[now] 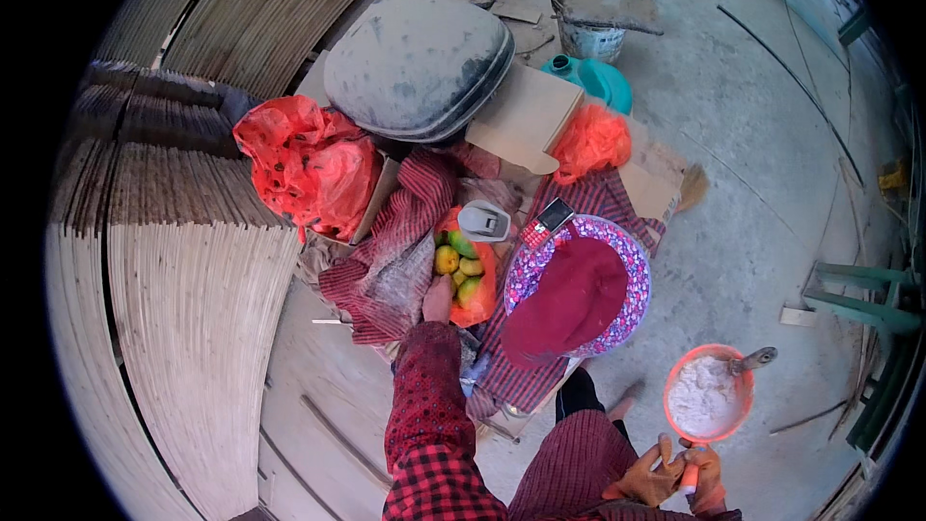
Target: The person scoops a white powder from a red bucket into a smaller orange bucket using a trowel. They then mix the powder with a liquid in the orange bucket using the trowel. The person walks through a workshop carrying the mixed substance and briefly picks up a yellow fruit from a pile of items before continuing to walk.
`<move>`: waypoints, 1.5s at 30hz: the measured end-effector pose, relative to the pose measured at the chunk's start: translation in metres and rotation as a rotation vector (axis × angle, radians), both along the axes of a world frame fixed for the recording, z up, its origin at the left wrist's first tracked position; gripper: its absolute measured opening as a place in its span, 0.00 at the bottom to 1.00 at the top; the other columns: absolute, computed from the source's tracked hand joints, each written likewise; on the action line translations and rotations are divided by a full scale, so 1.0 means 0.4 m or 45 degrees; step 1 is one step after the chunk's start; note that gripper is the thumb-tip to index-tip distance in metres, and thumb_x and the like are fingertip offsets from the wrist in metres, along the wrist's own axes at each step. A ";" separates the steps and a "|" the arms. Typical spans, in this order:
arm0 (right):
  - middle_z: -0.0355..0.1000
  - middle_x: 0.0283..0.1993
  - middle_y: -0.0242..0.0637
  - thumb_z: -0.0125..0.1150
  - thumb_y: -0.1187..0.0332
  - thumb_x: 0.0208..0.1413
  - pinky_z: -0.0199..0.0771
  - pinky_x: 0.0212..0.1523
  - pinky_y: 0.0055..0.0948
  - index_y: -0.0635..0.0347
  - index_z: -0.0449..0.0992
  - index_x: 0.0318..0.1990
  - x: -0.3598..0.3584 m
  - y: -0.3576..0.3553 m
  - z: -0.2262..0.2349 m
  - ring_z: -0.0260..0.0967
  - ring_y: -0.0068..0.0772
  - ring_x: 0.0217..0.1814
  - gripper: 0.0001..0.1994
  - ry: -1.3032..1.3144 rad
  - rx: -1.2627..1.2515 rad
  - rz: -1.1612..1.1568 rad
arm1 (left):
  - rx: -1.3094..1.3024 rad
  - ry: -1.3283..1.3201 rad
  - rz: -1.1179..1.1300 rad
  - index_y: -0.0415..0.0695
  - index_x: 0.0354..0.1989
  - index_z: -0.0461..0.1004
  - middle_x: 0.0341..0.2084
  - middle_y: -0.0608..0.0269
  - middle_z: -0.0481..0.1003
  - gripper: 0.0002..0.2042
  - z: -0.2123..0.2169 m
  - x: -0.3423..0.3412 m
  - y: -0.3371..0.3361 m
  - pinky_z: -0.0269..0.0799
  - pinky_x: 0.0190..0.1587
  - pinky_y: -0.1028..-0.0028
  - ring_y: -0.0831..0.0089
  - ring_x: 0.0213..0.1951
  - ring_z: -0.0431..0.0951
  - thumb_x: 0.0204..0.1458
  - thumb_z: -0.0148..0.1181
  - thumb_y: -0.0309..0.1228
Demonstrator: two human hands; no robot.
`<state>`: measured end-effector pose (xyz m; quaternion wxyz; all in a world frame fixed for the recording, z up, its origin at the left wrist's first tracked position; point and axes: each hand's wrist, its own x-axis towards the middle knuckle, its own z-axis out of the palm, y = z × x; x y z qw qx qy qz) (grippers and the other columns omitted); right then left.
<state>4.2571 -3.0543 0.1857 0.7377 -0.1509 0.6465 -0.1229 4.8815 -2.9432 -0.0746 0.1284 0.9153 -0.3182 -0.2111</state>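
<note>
Down low, the left hand (437, 299) reaches into the fruit bag (463, 270) — grip hidden, can't tell — while the right hand (699, 478) grips the scoop (707, 396), kept level so powder stays in.

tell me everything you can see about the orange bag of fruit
The orange bag is thin, crinkled plastic, open at the top, lying among striped cloths beside the flowered hat. It holds several round green and yellow fruits. The left hand, in a red checked sleeve, touches its lower left edge. A pale scoop-like thing lies above it.
</note>
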 end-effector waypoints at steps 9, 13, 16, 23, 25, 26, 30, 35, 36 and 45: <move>0.75 0.31 0.47 0.59 0.73 0.44 0.77 0.35 0.32 0.80 0.66 0.53 -0.004 0.022 -0.003 0.75 0.38 0.30 0.27 -0.012 0.041 0.020 | 0.103 0.396 0.527 0.38 0.48 0.74 0.43 0.43 0.79 0.28 0.069 -0.008 0.009 0.72 0.50 0.58 0.48 0.49 0.78 0.44 0.68 0.47; 0.74 0.32 0.43 0.55 0.73 0.49 0.77 0.33 0.30 0.78 0.66 0.53 0.003 0.031 -0.005 0.74 0.34 0.30 0.23 0.006 -0.022 0.090 | 0.160 0.364 0.441 0.35 0.48 0.75 0.42 0.43 0.79 0.28 0.118 -0.021 -0.055 0.74 0.47 0.59 0.49 0.45 0.80 0.44 0.69 0.46; 0.74 0.32 0.43 0.54 0.72 0.50 0.77 0.33 0.29 0.78 0.66 0.53 0.029 0.004 0.032 0.74 0.33 0.30 0.23 -0.049 -0.017 0.174 | 0.263 0.217 0.376 0.33 0.41 0.78 0.36 0.41 0.80 0.25 0.124 0.027 0.085 0.75 0.44 0.58 0.47 0.42 0.81 0.44 0.69 0.46; 0.74 0.31 0.42 0.55 0.71 0.49 0.76 0.35 0.27 0.77 0.67 0.52 0.017 0.006 0.053 0.73 0.32 0.29 0.23 0.072 -0.030 0.056 | -0.364 0.338 0.228 0.31 0.36 0.78 0.30 0.55 0.77 0.17 0.368 -0.102 0.008 0.73 0.34 0.68 0.66 0.28 0.77 0.46 0.67 0.35; 0.74 0.30 0.42 0.56 0.71 0.49 0.77 0.34 0.28 0.75 0.67 0.52 0.025 0.008 0.065 0.74 0.33 0.28 0.22 0.040 -0.071 0.032 | -0.361 0.811 0.261 0.36 0.42 0.79 0.35 0.63 0.76 0.15 0.435 -0.088 0.057 0.71 0.36 0.74 0.73 0.30 0.75 0.51 0.64 0.35; 0.73 0.29 0.42 0.56 0.70 0.49 0.77 0.34 0.28 0.74 0.67 0.51 0.018 0.013 0.063 0.74 0.34 0.28 0.22 0.026 -0.117 0.032 | -0.442 0.964 0.433 0.39 0.44 0.77 0.39 0.64 0.75 0.16 0.457 -0.084 0.070 0.71 0.40 0.73 0.74 0.36 0.75 0.53 0.63 0.37; 0.73 0.30 0.41 0.58 0.72 0.48 0.76 0.28 0.28 0.74 0.67 0.52 -0.020 0.036 0.037 0.73 0.33 0.27 0.23 -0.077 -0.040 -0.126 | -0.868 1.381 1.126 0.51 0.54 0.71 0.46 0.69 0.74 0.20 0.501 -0.088 0.147 0.72 0.47 0.63 0.72 0.47 0.74 0.57 0.56 0.48; 0.73 0.29 0.41 0.57 0.68 0.49 0.78 0.33 0.31 0.68 0.69 0.48 -0.011 0.067 0.065 0.74 0.35 0.29 0.19 -0.089 -0.112 -0.138 | -0.876 1.518 1.650 0.56 0.52 0.70 0.49 0.68 0.72 0.22 0.451 -0.204 0.321 0.70 0.52 0.48 0.66 0.51 0.72 0.54 0.57 0.54; 0.74 0.29 0.41 0.57 0.68 0.49 0.78 0.33 0.31 0.68 0.69 0.48 -0.015 0.076 0.065 0.74 0.35 0.30 0.19 -0.088 -0.125 -0.157 | -0.836 1.630 1.622 0.55 0.52 0.71 0.49 0.68 0.73 0.22 0.428 -0.222 0.327 0.70 0.53 0.48 0.66 0.52 0.72 0.54 0.57 0.53; 0.74 0.33 0.42 0.57 0.69 0.50 0.79 0.37 0.33 0.70 0.68 0.49 -0.001 0.093 0.074 0.75 0.38 0.33 0.19 -0.070 0.040 -0.240 | 0.054 0.853 0.511 0.40 0.49 0.67 0.40 0.47 0.77 0.25 0.209 -0.586 0.199 0.73 0.49 0.61 0.55 0.44 0.79 0.44 0.65 0.39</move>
